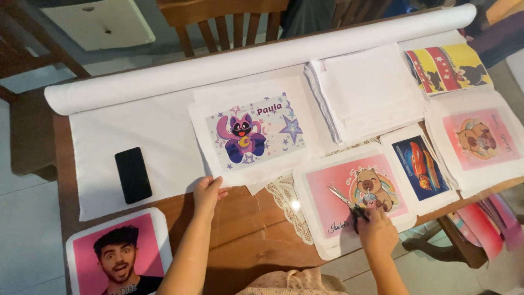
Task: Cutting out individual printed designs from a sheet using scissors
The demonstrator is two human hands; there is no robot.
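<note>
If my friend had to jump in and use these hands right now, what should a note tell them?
Left hand: open, fingers resting on the lower corner of the purple cartoon-cat print, nothing gripped.
Right hand: closed around scissors, blades open and pointing up-left over the pink capybara print.
Nearby: stack of blank white fabric pieces, white fabric roll along the far edge, black phone on the left, lace doily between the two prints.
Done: no cut shows on either print.
Left: both prints keep wide white borders, uncut.
</note>
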